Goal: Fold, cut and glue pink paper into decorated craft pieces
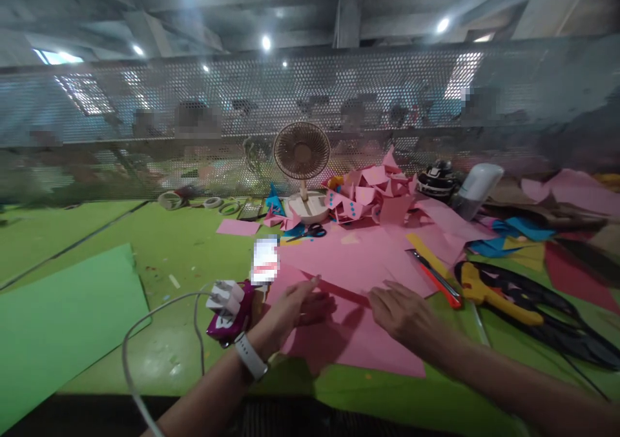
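Note:
A sheet of pink paper (382, 350) lies in front of me on the green table, with a raised, darker folded strip along its far side. At the left end of that strip is my left hand (303, 303), thumb on top and fingers curled beneath, closed on the paper. My right hand (400, 312) has its fingers pressed together at the strip's right end, gripping it. More pink paper (339, 256) is spread beyond both hands. A white watch (250, 356) is on my left wrist.
Left are a white plug (225, 297) on a purple block, a cable and a green sheet (72, 327). Right lie a red cutter knife (438, 282) and yellow-black pliers-like tool (498, 298). Behind stand a fan (301, 152), scissors (314, 230) and a folded pink paper pile (372, 192).

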The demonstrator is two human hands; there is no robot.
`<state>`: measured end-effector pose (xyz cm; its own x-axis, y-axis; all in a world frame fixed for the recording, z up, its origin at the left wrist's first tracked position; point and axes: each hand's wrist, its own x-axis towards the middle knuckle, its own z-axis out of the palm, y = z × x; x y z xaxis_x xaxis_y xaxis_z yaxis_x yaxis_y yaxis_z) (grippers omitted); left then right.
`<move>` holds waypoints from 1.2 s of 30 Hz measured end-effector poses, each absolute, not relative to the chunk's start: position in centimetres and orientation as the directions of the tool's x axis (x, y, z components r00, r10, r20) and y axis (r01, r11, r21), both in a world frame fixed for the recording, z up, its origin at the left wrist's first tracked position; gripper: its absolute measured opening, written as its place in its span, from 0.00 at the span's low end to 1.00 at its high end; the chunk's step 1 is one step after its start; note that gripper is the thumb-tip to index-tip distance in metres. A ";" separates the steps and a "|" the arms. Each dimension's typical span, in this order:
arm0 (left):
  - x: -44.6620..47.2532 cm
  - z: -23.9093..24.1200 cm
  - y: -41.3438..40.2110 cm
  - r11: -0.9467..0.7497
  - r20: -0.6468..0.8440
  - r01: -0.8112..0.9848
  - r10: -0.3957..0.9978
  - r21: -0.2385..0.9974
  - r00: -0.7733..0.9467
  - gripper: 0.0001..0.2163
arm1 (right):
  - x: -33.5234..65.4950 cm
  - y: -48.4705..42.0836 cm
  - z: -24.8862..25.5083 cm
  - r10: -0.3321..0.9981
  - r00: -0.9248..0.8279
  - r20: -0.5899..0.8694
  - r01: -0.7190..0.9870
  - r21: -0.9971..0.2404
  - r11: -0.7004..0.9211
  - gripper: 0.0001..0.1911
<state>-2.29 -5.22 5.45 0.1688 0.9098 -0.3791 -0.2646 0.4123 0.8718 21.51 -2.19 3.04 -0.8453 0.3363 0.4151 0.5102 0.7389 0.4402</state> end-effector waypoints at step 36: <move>-7.5 9.9 -1.3 -0.747 0.569 0.308 0.655 0.589 0.498 0.12 | 24.2 5.9 7.5 0.583 -0.492 0.647 0.196 -0.570 0.798 0.11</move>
